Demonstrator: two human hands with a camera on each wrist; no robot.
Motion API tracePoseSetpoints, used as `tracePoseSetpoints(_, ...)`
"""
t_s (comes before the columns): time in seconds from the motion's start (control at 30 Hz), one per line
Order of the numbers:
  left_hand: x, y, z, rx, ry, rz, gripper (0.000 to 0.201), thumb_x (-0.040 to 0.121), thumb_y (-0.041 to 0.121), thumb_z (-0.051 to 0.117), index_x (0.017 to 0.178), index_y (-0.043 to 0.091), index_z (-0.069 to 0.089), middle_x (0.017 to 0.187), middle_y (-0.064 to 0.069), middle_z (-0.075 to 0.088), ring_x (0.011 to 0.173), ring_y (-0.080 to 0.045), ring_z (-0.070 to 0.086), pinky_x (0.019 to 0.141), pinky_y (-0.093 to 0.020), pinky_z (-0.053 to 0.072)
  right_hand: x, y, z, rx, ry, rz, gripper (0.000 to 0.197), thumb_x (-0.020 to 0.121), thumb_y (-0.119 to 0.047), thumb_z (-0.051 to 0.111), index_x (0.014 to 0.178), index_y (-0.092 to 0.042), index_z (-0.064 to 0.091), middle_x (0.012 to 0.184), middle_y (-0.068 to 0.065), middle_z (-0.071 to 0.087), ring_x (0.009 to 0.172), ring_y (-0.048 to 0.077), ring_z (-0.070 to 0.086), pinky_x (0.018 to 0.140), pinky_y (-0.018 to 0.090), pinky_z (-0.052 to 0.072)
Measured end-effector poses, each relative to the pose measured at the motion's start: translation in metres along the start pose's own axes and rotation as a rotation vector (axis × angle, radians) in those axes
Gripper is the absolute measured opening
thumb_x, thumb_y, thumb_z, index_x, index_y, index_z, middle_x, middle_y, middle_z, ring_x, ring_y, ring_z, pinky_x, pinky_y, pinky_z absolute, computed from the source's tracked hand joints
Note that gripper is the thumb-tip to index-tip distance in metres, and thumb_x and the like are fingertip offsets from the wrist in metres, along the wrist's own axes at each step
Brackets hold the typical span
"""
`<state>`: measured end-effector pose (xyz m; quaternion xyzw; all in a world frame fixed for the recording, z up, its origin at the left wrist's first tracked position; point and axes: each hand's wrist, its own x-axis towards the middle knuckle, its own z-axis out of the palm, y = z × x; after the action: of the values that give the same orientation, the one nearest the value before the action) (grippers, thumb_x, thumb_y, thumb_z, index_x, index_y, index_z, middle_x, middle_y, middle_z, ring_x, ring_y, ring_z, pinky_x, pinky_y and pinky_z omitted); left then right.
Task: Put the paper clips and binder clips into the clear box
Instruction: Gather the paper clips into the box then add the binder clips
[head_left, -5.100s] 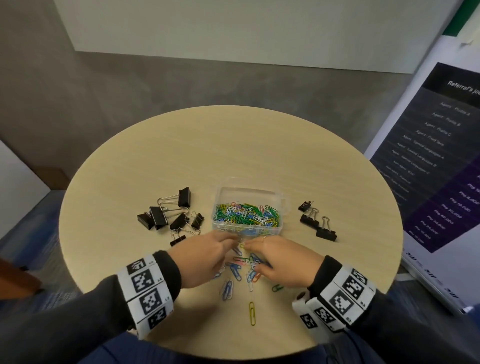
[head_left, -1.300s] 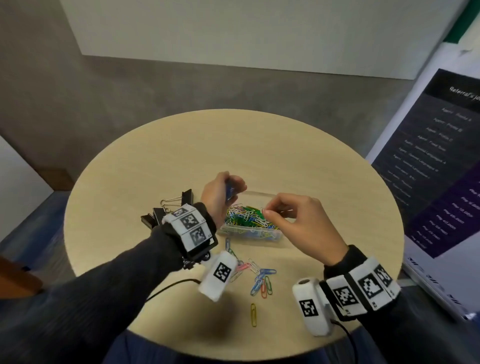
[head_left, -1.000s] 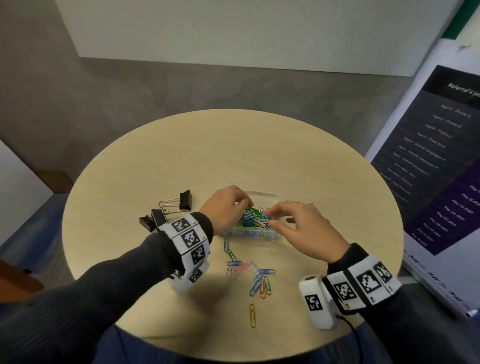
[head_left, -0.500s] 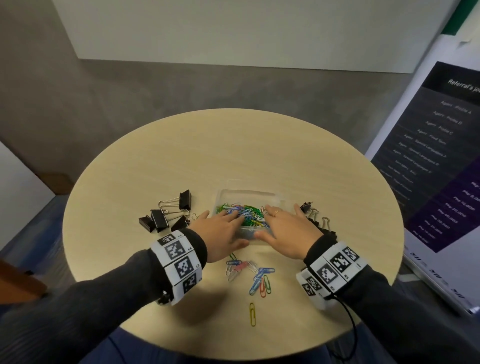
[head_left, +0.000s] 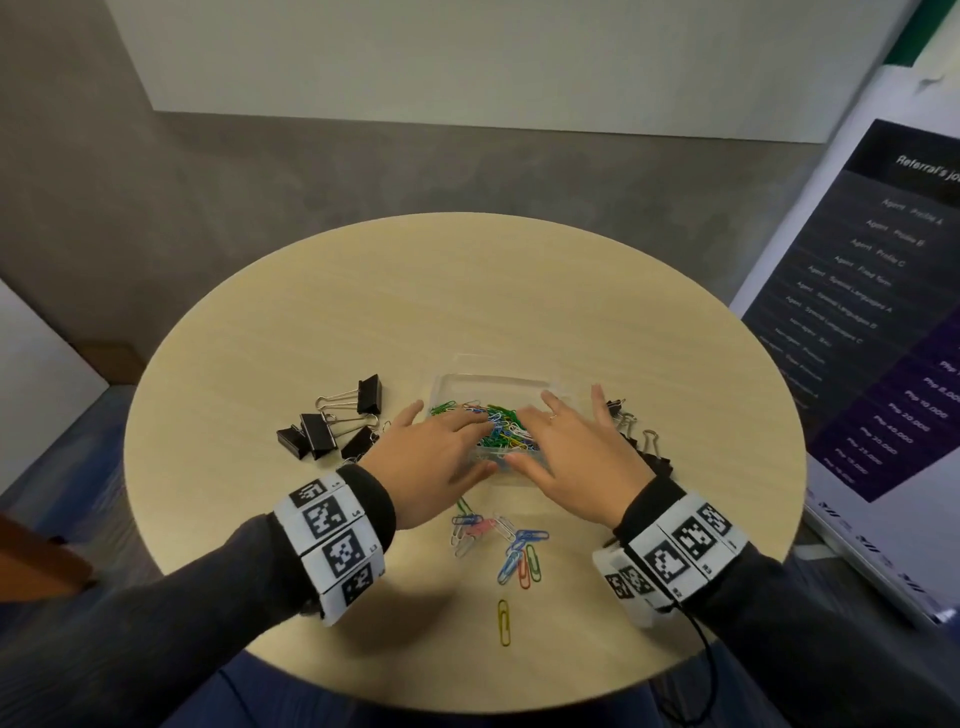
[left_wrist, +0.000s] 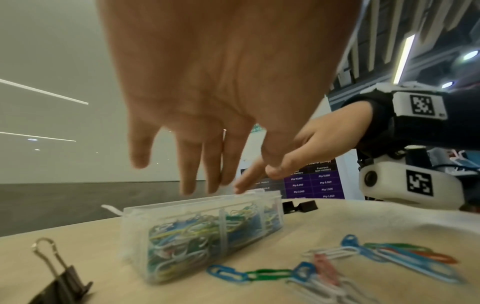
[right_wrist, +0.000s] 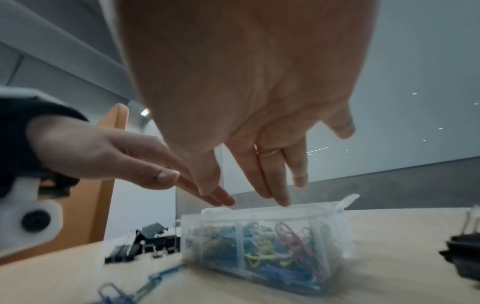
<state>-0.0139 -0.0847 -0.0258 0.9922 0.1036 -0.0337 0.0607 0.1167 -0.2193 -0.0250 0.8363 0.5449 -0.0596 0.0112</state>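
The clear box (head_left: 457, 387) sits mid-table, piled with coloured paper clips (head_left: 501, 428). Both hands hover flat over it, fingers straight. My left hand (head_left: 441, 452) covers the box's near-left part; my right hand (head_left: 576, 447) covers its near-right part. In the wrist views the fingertips of both hands (left_wrist: 197, 185) (right_wrist: 283, 197) reach down to the box rim (left_wrist: 197, 202) (right_wrist: 272, 212); neither holds anything. Loose paper clips (head_left: 498, 540) lie in front of the box, a yellow one (head_left: 504, 629) nearer me. Black binder clips (head_left: 332, 426) lie left of the box, others (head_left: 644, 447) right, partly hidden by my right hand.
The round wooden table (head_left: 467, 291) has bare surface behind the box. A dark printed banner (head_left: 872, 312) stands at the right, close to the table edge. The floor around is grey.
Both hands dropped the clips they carried into the box, then lowered and flattened over it. From half a second ago they have barely moved.
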Motion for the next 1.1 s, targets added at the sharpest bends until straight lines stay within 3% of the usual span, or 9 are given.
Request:
tracePoseSetpoints(0.07, -0.010, 0.000, 0.001, -0.037, 0.138, 0.095, 0.049, 0.094, 0.049, 0.028, 0.132, 0.025, 0.049, 0.133, 0.007, 0.051, 0.121, -0.014, 0.052, 0.098, -0.036, 0.044, -0.011, -0.001, -0.002, 0.150, 0.084, -0.074, 0.044, 0.097, -0.046, 0.038, 0.132, -0.020, 0.046, 0.130, 0.000, 0.056, 0.126, 0.018, 0.046, 0.108, 0.041, 0.035)
tracePoseSetpoints(0.13, -0.020, 0.000, 0.002, -0.083, 0.149, 0.147, 0.035, 0.094, 0.041, 0.044, 0.123, 0.024, 0.053, 0.123, 0.006, 0.051, 0.109, -0.014, 0.054, 0.087, -0.030, 0.049, -0.026, -0.004, 0.001, 0.226, 0.095, -0.120, 0.026, 0.094, -0.041, 0.048, 0.114, -0.024, 0.054, 0.110, -0.004, 0.060, 0.102, 0.015, 0.055, 0.087, 0.030, 0.047)
tracePoseSetpoints(0.23, -0.032, 0.004, 0.009, -0.126, -0.031, 0.097, 0.043, 0.090, 0.047, 0.053, 0.128, 0.027, 0.045, 0.128, 0.009, 0.043, 0.111, -0.010, 0.051, 0.085, -0.027, 0.048, -0.041, -0.010, 0.014, 0.270, -0.071, -0.087, 0.040, 0.082, -0.048, 0.064, 0.110, -0.023, 0.052, 0.107, -0.005, 0.055, 0.095, 0.013, 0.052, 0.080, 0.029, 0.046)
tracePoseSetpoints(0.33, -0.030, 0.005, 0.021, -0.090, -0.182, 0.013, 0.080, 0.075, 0.060, 0.065, 0.139, 0.025, 0.032, 0.139, 0.006, 0.032, 0.121, -0.014, 0.046, 0.092, -0.034, 0.049, -0.042, -0.014, 0.026, 0.264, -0.188, -0.027, 0.066, 0.066, -0.057, 0.073, 0.112, -0.017, 0.048, 0.113, -0.001, 0.047, 0.103, 0.017, 0.046, 0.087, 0.033, 0.044)
tracePoseSetpoints(0.43, -0.022, 0.006, 0.027, -0.057, -0.232, -0.052, 0.093, 0.067, 0.062, 0.071, 0.139, 0.018, 0.031, 0.136, -0.002, 0.031, 0.123, -0.019, 0.041, 0.098, -0.036, 0.047, -0.034, -0.017, 0.029, 0.254, -0.210, 0.001, 0.053, 0.067, -0.047, 0.076, 0.100, -0.017, 0.048, 0.108, 0.002, 0.047, 0.097, 0.018, 0.044, 0.079, 0.033, 0.039)
tracePoseSetpoints(0.63, -0.012, 0.011, 0.025, -0.074, -0.204, -0.074, 0.054, 0.081, 0.045, 0.066, 0.121, 0.013, 0.049, 0.122, -0.005, 0.044, 0.105, -0.021, 0.051, 0.085, -0.029, 0.044, -0.027, -0.015, 0.030, 0.342, -0.227, 0.035, 0.009, 0.077, -0.013, 0.068, 0.081, -0.016, 0.061, 0.080, -0.001, 0.059, 0.078, 0.021, 0.062, 0.059, 0.024, 0.043)
tracePoseSetpoints(0.77, -0.008, 0.015, 0.022, -0.120, -0.253, -0.031, 0.029, 0.088, 0.030, 0.063, 0.110, 0.011, 0.059, 0.117, -0.007, 0.053, 0.104, -0.024, 0.055, 0.084, -0.028, 0.043, -0.027, -0.015, 0.032, 0.345, -0.262, 0.038, 0.013, 0.080, -0.011, 0.065, 0.075, -0.020, 0.058, 0.074, -0.002, 0.057, 0.074, 0.022, 0.064, 0.062, 0.029, 0.049)
tracePoseSetpoints(0.97, -0.008, 0.017, 0.022, -0.058, -0.290, -0.011, 0.021, 0.090, 0.025, 0.060, 0.108, 0.013, 0.060, 0.114, -0.008, 0.060, 0.105, -0.027, 0.057, 0.085, -0.036, 0.046, -0.030, -0.017, 0.031, 0.178, -0.267, -0.024, 0.003, 0.092, -0.017, 0.052, 0.093, -0.014, 0.054, 0.098, 0.007, 0.055, 0.087, 0.021, 0.050, 0.073, 0.030, 0.041)
tracePoseSetpoints(1.1, -0.008, 0.020, 0.021, -0.013, -0.268, 0.033, 0.019, 0.090, 0.021, 0.058, 0.105, 0.010, 0.063, 0.108, -0.011, 0.064, 0.100, -0.029, 0.060, 0.083, -0.035, 0.049, -0.018, -0.005, 0.018, 0.305, -0.182, 0.027, 0.015, 0.094, -0.014, 0.048, 0.079, -0.018, 0.050, 0.077, -0.001, 0.054, 0.069, 0.014, 0.051, 0.054, 0.017, 0.032)
